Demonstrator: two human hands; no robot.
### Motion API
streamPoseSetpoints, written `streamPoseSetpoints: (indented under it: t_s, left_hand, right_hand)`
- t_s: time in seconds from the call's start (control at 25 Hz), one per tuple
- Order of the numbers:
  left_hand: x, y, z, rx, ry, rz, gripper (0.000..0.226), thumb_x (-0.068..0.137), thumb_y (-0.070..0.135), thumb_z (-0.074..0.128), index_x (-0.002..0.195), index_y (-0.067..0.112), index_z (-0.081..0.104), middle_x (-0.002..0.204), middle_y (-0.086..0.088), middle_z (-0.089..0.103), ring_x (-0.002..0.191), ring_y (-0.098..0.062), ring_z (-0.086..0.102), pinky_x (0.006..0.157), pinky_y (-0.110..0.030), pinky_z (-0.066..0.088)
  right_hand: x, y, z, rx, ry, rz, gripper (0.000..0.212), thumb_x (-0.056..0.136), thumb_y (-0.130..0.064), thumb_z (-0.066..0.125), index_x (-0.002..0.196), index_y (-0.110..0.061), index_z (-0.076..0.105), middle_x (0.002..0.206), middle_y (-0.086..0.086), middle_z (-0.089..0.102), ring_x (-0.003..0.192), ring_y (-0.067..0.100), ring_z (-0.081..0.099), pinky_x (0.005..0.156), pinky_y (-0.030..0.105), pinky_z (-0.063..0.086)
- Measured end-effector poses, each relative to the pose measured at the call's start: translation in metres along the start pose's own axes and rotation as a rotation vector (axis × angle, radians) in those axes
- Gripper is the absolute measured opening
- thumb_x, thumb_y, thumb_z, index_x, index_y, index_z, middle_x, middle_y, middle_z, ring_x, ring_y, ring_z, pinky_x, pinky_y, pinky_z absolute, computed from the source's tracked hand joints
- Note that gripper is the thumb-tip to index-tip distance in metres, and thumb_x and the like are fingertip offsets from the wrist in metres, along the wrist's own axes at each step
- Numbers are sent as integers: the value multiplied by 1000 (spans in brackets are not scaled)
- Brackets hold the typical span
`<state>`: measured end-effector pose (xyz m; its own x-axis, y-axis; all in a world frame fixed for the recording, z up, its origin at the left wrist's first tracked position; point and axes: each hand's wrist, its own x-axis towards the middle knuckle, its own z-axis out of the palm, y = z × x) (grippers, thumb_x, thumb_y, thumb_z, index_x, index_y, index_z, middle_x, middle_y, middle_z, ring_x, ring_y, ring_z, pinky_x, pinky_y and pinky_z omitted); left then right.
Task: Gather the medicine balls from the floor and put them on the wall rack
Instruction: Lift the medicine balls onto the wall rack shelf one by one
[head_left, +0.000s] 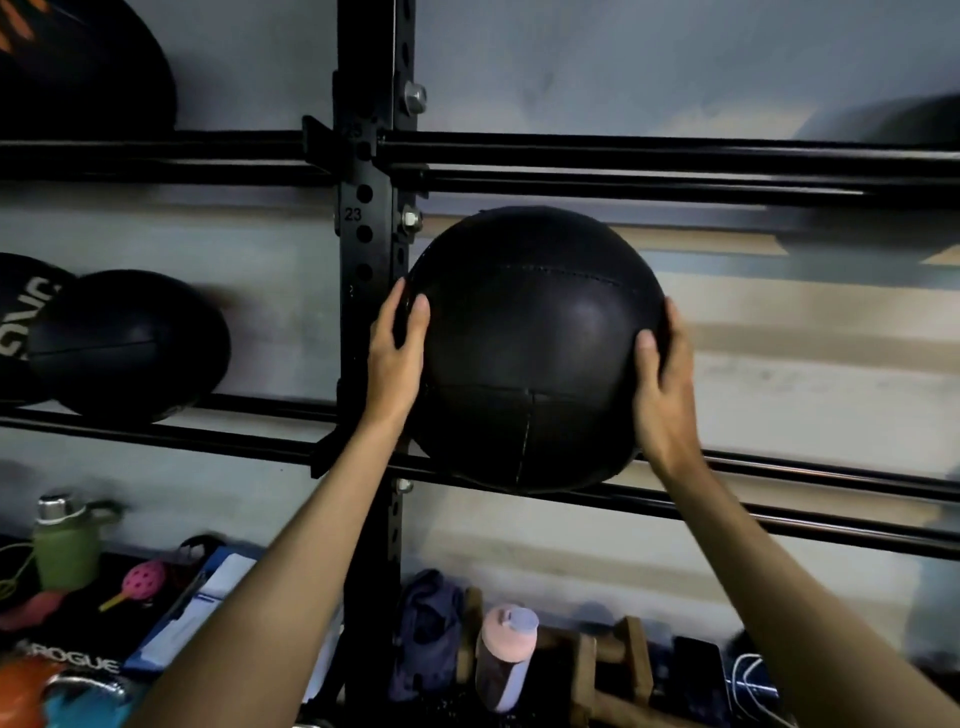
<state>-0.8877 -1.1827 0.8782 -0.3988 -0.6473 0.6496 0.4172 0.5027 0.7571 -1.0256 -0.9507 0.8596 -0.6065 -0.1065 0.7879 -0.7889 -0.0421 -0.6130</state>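
Note:
A large black stitched medicine ball (530, 343) sits at the middle shelf of the black wall rack, its underside on or just above the lower rails (779, 499), just right of the upright post (366, 234). My left hand (397, 353) cups its left side, thumb on the front. My right hand (667, 374) cups its right side the same way. Two more black balls (130, 343) rest on the same level to the left. Another ball (78, 67) lies on the upper shelf at the top left.
A dark ball (909, 119) shows blurred on the upper rails at the right. Below the rack lie a green bottle (65, 545), a pink perforated ball (143, 579), a pink bottle (504, 654), wooden handles (613, 670) and a phone (698, 675).

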Motion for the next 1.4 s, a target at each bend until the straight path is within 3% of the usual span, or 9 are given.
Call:
streamPoseSetpoints:
  t_s: [0.16, 0.28, 0.4, 0.52, 0.68, 0.84, 1.08, 1.28, 1.4]
  left_hand:
    - [20, -6, 11, -14, 13, -82, 58, 95, 63, 45, 148, 37, 41, 156, 2, 37, 142, -16, 36, 114, -30, 31]
    - [10, -15, 17, -11, 103, -51, 53, 102, 53, 40, 149, 28, 43, 152, 0, 43, 139, -15, 40, 109, -21, 31]
    - [-36, -33, 21, 33, 281, -48, 48, 103, 45, 41, 142, 17, 48, 141, -7, 51, 131, -20, 48, 108, -26, 37]
    - [-118, -72, 30, 89, 321, 10, 34, 95, 33, 53, 123, 12, 54, 118, -10, 59, 104, -26, 61, 92, -44, 52]
    - [-258, -115, 55, 201, 39, -63, 19, 85, 9, 58, 103, 14, 58, 95, -2, 66, 80, -20, 63, 74, -39, 54]
    - [-376, -155, 74, 370, -347, -205, 13, 86, 13, 58, 97, 19, 60, 77, 3, 65, 68, -24, 64, 60, -40, 51]
    - [-535, -205, 87, 616, -897, -483, 10, 88, 16, 59, 97, 18, 62, 90, -8, 72, 90, -34, 67, 70, -41, 50]
    - [-646, -224, 86, 788, -1431, -755, 12, 96, 24, 55, 102, 17, 62, 105, -8, 70, 98, -30, 65, 80, -38, 52]
    - [-704, -228, 85, 789, -1581, -982, 18, 100, 23, 52, 108, 10, 61, 99, -11, 67, 72, -23, 64, 58, -31, 52]
  right_hand:
    - [-14, 5, 5, -140, -88, 68, 66, 101, -60, 32, 159, -38, 8, 167, -8, 10, 153, 11, 10, 126, 41, 12]
    - [-14, 1, -3, -153, -128, 75, 67, 101, -58, 35, 159, -34, 10, 167, -7, 11, 153, 11, 12, 125, 39, 14]
    - [-34, 0, -15, -151, -85, 90, 59, 102, -42, 47, 155, -26, 28, 158, 0, 33, 145, 13, 32, 119, 34, 31]
    - [-95, 12, -33, -246, -26, 83, 30, 98, -23, 50, 127, -17, 57, 124, 4, 60, 113, 19, 59, 95, 38, 52]
    - [-225, 49, -72, -368, -139, 190, 19, 94, -13, 51, 105, -11, 66, 101, 5, 68, 91, 19, 64, 78, 30, 51]
    - [-361, 103, -124, -543, -315, 507, 22, 91, -23, 49, 100, -13, 66, 96, 7, 69, 90, 26, 66, 78, 41, 54]
    - [-513, 131, -208, -675, -451, 1049, 17, 93, -21, 50, 97, -12, 64, 96, 12, 70, 91, 34, 66, 74, 43, 54]
    - [-599, 142, -271, -708, -463, 1398, 19, 96, -22, 51, 103, -10, 63, 104, 14, 70, 101, 38, 64, 81, 43, 51]
    - [-643, 153, -310, -722, -546, 1527, 24, 98, -22, 49, 106, -4, 63, 107, 19, 69, 104, 42, 63, 86, 46, 51]
